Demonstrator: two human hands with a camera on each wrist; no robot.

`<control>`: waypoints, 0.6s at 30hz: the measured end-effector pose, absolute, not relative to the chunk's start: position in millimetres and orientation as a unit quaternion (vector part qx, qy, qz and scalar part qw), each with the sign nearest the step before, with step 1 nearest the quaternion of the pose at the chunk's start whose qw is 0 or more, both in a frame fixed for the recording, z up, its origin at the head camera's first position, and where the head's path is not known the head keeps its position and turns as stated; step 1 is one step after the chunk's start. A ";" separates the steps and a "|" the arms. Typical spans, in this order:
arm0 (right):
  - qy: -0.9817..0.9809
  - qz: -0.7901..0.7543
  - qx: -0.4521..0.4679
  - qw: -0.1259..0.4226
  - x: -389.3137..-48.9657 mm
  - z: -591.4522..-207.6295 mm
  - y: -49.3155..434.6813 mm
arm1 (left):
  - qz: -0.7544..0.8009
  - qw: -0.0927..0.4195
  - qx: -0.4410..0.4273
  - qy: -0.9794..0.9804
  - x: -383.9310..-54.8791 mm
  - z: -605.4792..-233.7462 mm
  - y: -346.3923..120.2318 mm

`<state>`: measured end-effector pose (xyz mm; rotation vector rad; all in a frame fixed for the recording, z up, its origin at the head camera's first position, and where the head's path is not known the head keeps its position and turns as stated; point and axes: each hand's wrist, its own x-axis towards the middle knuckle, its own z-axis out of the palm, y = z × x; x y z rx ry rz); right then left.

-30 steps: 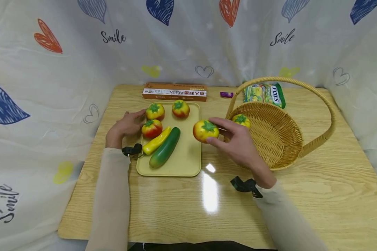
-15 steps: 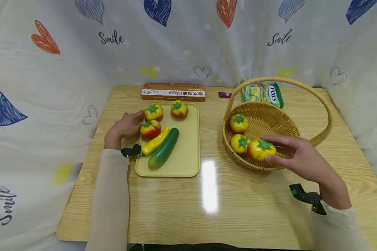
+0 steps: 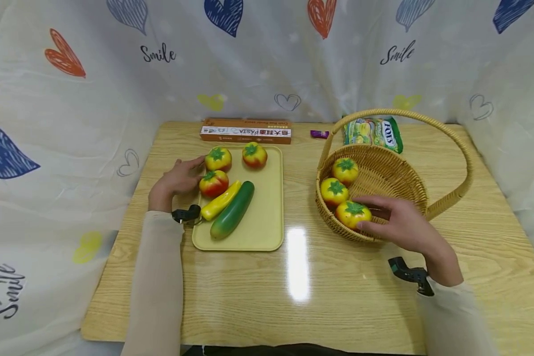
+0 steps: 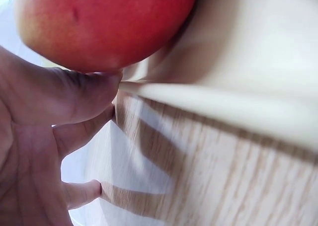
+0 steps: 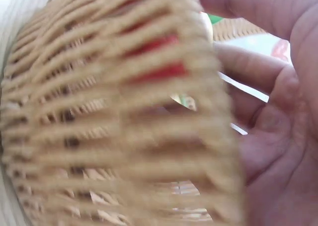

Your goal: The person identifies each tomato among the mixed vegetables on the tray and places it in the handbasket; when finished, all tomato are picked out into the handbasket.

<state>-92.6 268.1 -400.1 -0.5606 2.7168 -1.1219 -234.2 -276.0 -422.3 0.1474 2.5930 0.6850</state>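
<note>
My right hand (image 3: 398, 221) reaches over the basket's front side and holds a yellow-red tomato (image 3: 352, 213) with a green leafy top, thumb and fingers at its right side. Two similar tomatoes, one at the left wall (image 3: 333, 192) and one behind it (image 3: 345, 170), lie in the wicker basket (image 3: 416, 185). In the right wrist view the basket's weave (image 5: 99, 102) hides most of the held tomato. My left hand (image 3: 178, 178) rests at the tray's left edge, fingers extended, beside a redder tomato (image 3: 214, 183). Its thumb (image 4: 74, 94) lies against the rim under that tomato.
On the yellow tray (image 3: 267, 212) are two more tomatoes, a yellow pepper (image 3: 221, 201) and a green cucumber (image 3: 233, 210). Behind stand a pasta box (image 3: 246, 131), a small purple packet (image 3: 319, 134) and a green bag (image 3: 374, 132). The basket's handle (image 3: 405, 114) arches high.
My right hand has carried a tomato from beside the tray rightward into the basket, then slightly left against the others, which have shifted backward. The left hand has stayed in place.
</note>
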 end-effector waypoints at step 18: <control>0.908 -0.394 -0.137 0.032 -111.7 -406.2 244.2 | 0.249 0.234 0.044 0.939 -235.9 -423.7 -276.0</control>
